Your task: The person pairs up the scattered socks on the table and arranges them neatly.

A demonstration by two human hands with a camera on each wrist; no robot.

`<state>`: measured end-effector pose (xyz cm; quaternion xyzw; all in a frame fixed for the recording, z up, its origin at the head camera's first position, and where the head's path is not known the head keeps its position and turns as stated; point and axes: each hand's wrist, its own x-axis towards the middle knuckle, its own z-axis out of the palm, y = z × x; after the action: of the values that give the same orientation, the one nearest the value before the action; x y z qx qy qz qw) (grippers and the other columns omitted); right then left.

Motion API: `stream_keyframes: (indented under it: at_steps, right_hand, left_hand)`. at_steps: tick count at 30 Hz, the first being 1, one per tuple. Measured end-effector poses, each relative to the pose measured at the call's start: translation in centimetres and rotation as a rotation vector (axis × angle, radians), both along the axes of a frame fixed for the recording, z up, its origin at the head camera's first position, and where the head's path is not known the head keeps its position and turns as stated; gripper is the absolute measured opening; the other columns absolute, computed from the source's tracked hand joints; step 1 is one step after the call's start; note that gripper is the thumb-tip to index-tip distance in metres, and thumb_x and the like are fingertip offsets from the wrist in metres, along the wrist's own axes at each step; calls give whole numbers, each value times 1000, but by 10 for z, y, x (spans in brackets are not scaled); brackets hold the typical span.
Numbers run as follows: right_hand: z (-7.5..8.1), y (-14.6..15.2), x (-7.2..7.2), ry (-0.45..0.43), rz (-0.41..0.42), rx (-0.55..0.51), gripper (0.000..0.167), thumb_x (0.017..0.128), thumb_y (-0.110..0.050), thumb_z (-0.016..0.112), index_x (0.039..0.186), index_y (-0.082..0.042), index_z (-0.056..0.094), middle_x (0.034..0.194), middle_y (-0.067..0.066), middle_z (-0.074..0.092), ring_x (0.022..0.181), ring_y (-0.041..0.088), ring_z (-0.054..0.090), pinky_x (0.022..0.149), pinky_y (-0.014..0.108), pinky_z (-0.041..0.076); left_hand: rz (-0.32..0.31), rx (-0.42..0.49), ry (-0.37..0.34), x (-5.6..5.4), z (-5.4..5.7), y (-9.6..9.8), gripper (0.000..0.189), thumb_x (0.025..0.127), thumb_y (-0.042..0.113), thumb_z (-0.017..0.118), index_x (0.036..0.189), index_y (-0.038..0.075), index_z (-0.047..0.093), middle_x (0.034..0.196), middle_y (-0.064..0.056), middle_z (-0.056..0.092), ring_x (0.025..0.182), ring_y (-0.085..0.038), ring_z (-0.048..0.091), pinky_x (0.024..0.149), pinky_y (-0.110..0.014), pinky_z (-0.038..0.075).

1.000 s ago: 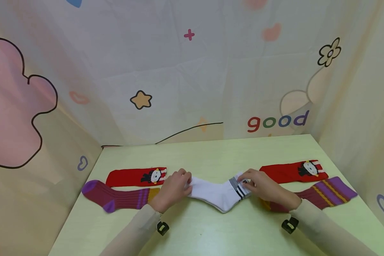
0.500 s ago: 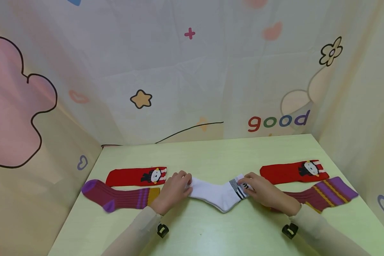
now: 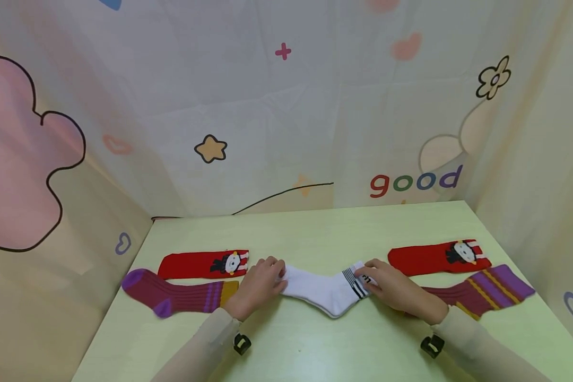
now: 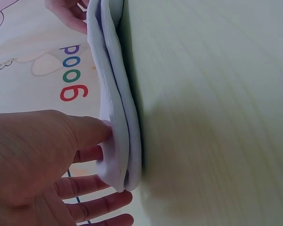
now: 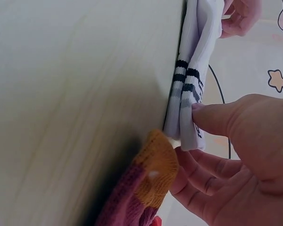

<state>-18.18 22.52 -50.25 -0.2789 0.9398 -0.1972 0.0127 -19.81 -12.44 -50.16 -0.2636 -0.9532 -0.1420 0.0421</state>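
Table (image 3: 315, 350): pale yellow-green, faint streaked grain, its far edge meeting the cloth. Cloth (image 3: 286, 111): whitish to cream, lightly creased, hung behind and along both sides. Prints on same: one large pink cloud (image 3: 24, 159), outlined black, at left; one orange star (image 3: 210, 148), outlined black; one red cross (image 3: 283, 51), high near centre; lettering (image 3: 418, 181) "good" in red, green, blue and purple; one flower (image 3: 494, 80), outlined black, above the lettering toward the right.
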Motion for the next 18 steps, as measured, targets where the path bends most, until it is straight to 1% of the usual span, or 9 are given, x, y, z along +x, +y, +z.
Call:
stream_keyframes:
  at_steps: [5,8,10,14,16,18]
  right_hand:
    - [2,0,2,6,-2,9,37,93,-10,75,130,-14,69,132,18,60,115,33,60,91,45,58]
    - [4,-1,5,13,-8,23,39,93,-11,76,130,-17,69,136,18,58,120,34,56,90,46,58]
    - [6,-2,7,36,-5,33,39,92,-12,77,131,-18,69,138,18,57,121,35,54,89,46,59]
    - [9,-4,9,125,-2,68,41,91,-15,79,130,-19,70,139,17,57,117,34,54,86,43,59]
    - [10,-5,10,167,1,86,41,90,-16,80,129,-19,70,139,17,58,114,32,55,86,42,58]
    - [10,-6,9,190,6,88,41,89,-16,81,128,-19,71,138,16,59,113,32,55,85,41,58]
  left_hand:
    - [-1,-16,4,2,1,0,19,95,24,76,98,13,61,103,-5,63,87,-22,54,75,-34,50]
    - [3,-32,21,4,2,0,19,94,25,77,100,14,63,106,-6,65,90,-23,55,77,-36,51]
    - [6,-41,38,5,2,0,21,94,26,78,104,14,65,110,-7,65,93,-24,56,79,-38,53]
    - [5,-50,74,9,4,1,28,93,28,78,115,14,67,120,-9,65,104,-28,59,88,-43,55]
    - [-6,-39,78,11,5,1,32,93,28,78,120,14,67,125,-8,64,109,-28,59,93,-44,54]
    - [-26,-16,73,12,6,2,33,93,28,78,121,14,68,127,-7,64,112,-27,59,97,-43,54]
